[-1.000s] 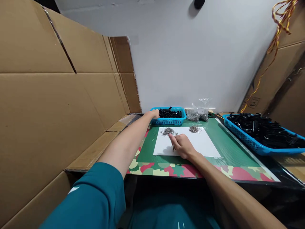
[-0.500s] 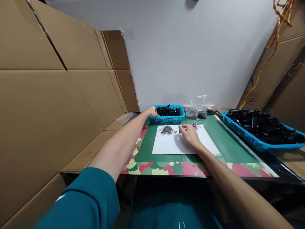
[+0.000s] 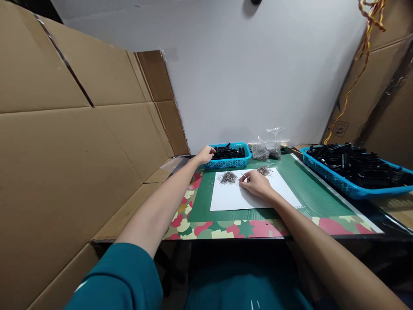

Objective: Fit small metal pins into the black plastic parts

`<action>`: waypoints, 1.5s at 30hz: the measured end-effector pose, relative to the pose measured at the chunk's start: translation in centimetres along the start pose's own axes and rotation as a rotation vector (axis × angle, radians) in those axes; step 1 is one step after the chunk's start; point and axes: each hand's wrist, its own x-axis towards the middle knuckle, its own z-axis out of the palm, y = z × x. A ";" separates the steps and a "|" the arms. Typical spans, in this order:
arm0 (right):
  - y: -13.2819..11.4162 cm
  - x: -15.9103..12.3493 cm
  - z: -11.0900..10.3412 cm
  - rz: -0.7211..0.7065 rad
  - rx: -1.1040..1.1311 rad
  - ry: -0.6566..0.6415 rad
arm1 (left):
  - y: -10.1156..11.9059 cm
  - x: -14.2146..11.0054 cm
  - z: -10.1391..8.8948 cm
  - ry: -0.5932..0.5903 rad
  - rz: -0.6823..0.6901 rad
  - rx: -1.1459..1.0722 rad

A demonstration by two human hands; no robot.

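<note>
My left hand [image 3: 205, 155] is at the left end of the small blue basket [image 3: 226, 163], its fingers curled over the rim beside slim black plastic parts [image 3: 229, 152]. Whatever its fingertips hold is too small to make out. Over a white sheet [image 3: 230, 200], my right hand [image 3: 255, 184] is closed in a pinch, with what looks like a thin metal piece [image 3: 244, 175] at its fingertips. Just left of it lies a pile of tiny metal pieces [image 3: 228, 178]. A second small metal pile [image 3: 263, 171] sits behind the right hand.
Clear plastic bags [image 3: 261, 153] of small metal pieces stand against the wall. A larger blue basket [image 3: 351, 189] heaped with black parts is at the right. Cardboard [image 3: 122, 129] walls in the left side. A green mat [image 3: 309, 189] covers the table; yellow-red wires [image 3: 363, 51] hang at right.
My right hand's fingers have shifted slightly, and a thin piece now shows at their tips. My left hand stays at the small basket, its fingers further over the rim. The view has tilted slightly.
</note>
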 end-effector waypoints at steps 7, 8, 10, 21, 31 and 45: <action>0.6 -1.0 -0.3 -0.123 -0.090 -0.093 | 2.3 -3.9 -0.7 0.127 0.157 -0.036; 0.8 -1.1 -0.3 -0.140 -0.082 -0.101 | 2.6 -4.7 -0.6 0.113 0.180 -0.082; 1.5 -1.2 -0.1 -0.174 -0.035 -0.090 | 3.1 -6.3 -0.4 0.033 0.207 -0.215; 2.6 0.7 0.4 -0.083 0.830 0.081 | 4.0 -10.3 2.2 -0.200 0.151 -0.804; 0.6 -1.2 -1.3 -0.098 1.134 -0.096 | 4.4 -12.2 3.3 -0.352 0.067 -1.140; 0.0 -1.8 -0.8 -0.172 1.042 -0.073 | 6.2 -14.0 4.8 -0.599 0.004 -1.219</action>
